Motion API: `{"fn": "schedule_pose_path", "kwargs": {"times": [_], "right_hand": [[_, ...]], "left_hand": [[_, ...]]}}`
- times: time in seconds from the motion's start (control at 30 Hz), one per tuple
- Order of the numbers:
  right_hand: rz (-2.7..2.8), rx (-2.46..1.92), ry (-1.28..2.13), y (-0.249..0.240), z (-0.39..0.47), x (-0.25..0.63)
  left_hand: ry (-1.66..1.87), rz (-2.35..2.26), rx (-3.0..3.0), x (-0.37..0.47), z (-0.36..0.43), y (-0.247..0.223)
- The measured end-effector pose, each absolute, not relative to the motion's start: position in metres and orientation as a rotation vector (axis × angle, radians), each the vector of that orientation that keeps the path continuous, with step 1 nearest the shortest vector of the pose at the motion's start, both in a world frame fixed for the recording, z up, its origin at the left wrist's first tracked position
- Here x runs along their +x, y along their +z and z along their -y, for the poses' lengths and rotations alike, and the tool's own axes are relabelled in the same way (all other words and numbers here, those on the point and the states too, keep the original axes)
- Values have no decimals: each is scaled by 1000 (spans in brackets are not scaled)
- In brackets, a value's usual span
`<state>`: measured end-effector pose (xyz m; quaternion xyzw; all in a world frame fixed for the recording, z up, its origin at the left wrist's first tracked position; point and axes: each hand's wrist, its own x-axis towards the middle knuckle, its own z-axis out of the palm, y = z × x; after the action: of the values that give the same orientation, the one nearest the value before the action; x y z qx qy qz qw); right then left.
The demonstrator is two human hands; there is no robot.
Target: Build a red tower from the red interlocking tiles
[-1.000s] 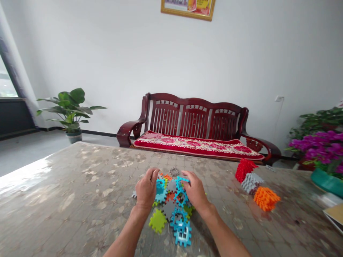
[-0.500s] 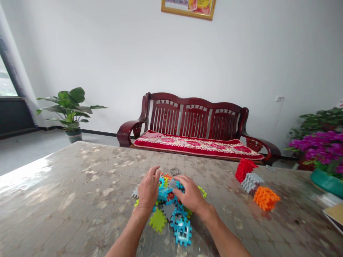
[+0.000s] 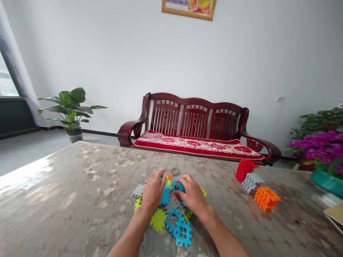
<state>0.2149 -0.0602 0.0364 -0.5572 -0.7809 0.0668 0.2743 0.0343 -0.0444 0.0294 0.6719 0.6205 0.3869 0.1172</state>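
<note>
My left hand point(image 3: 153, 192) is curled over the left side of a pile of toothed plastic building tiles, with a solid blue tile point(image 3: 165, 196) under its palm and thumb. My right hand point(image 3: 194, 196) pinches a blue window-like tile point(image 3: 177, 185) at the pile's right side. Nearer to me lie two blue frame tiles point(image 3: 182, 232), overlapping, and a lime green tile point(image 3: 158, 220). Grey tiles point(image 3: 173, 205) show in the middle, and another grey tile point(image 3: 138, 190) sticks out left of my left hand. My hands hide part of the pile.
A grey ring-shaped tile point(image 3: 174, 171) lies beyond the pile. To the right stand stacks of red tiles point(image 3: 245, 169), grey tiles point(image 3: 252, 182) and orange tiles point(image 3: 267, 198). A flower pot point(image 3: 327, 182) is at the table's right edge; a wooden bench point(image 3: 195, 116) stands behind.
My left hand has shifted slightly right over the pile. A blue tile has come up at my right fingertips, and the near blue frame tiles have moved a little, uncovering more grey.
</note>
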Motion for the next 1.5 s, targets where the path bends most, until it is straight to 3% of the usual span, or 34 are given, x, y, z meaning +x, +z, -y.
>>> {"fn": "schedule_pose_path", "kwargs": {"times": [0.2, 0.5, 0.73, 1.17, 1.5], "right_hand": [[2046, -1525, 108, 31, 54, 228], [2080, -1784, 39, 25, 43, 249], [2067, -1852, -85, 24, 46, 252], [1882, -2012, -24, 22, 45, 261], [1444, -1661, 186, -9, 29, 284]], "left_hand": [[1062, -1453, 2254, 40, 50, 39], [549, -918, 2506, 57, 62, 57], [223, -929, 2700, 69, 79, 56], [368, -1095, 2558, 68, 70, 45], [725, -1487, 2345, 53, 55, 45]]}}
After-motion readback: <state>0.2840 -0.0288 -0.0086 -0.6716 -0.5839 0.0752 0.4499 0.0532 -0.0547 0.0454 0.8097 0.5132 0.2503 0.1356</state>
